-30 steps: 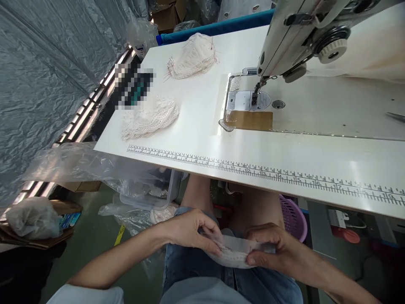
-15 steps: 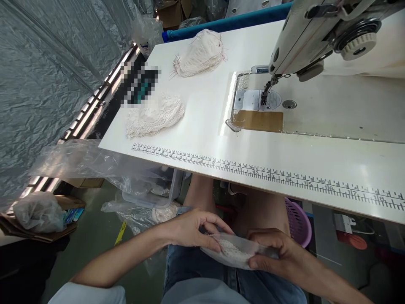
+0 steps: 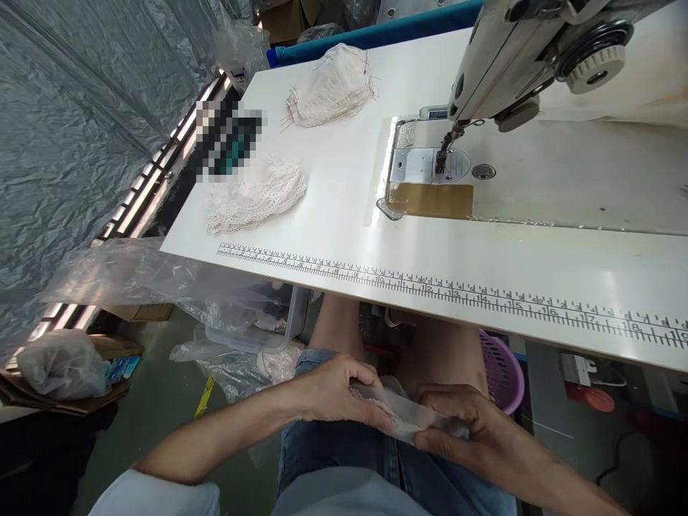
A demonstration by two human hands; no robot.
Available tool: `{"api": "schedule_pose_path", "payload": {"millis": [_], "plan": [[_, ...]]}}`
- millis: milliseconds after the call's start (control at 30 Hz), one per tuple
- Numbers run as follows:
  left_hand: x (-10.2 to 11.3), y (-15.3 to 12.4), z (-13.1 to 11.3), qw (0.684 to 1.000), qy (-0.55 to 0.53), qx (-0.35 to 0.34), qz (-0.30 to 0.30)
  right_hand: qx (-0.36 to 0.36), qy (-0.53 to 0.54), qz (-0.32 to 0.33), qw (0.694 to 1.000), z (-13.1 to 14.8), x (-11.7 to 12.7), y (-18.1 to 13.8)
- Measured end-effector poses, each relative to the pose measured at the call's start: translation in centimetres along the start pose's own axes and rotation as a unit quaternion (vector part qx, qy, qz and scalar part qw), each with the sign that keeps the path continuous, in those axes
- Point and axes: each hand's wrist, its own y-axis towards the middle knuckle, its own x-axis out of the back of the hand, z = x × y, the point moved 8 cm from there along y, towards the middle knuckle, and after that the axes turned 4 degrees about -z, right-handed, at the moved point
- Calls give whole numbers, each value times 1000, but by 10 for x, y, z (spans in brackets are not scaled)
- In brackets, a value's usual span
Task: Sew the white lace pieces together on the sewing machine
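Over my lap, both hands hold a translucent plastic bag with white, lace-like material inside. My left hand pinches its left end between thumb and fingers. At the other end, my right hand grips it, thumb on the near side and fingers behind. The bag looks narrow and folded, and part of its contents is covered by my fingers.
A sewing machine stands on the white table, which has a printed ruler near its front edge. Stacked lace pieces and gathered white fabric lie left. Below are a clear bin and purple basket.
The bag has gone from spread with its contents showing to a narrower, folded shape. My left hand has closed further over its left end, and the view has shifted slightly.
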Motion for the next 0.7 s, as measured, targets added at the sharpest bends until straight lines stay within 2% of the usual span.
{"api": "schedule_pose_path", "payload": {"millis": [67, 167, 267, 467, 567, 700], "plan": [[1, 0, -2, 1000, -7, -17, -10, 12, -4, 5, 1000, 3, 0, -1], [-3, -1, -6, 998, -41, -34, 14, 34, -7, 18, 999, 8, 1, -3], [-5, 1, -1, 996, -83, 2, 28, 35, -6, 30, 999, 9, 2, -4], [-5, 4, 9, 988, -130, 83, 5, -23, -20, 16, 999, 5, 4, -4], [-3, 2, 10, 987, -129, 93, -9, -14, 8, 1, 1000, 6, 5, -3], [1, -1, 8, 991, -107, 82, -9, 10, 47, 13, 999, 3, 5, -5]]}}
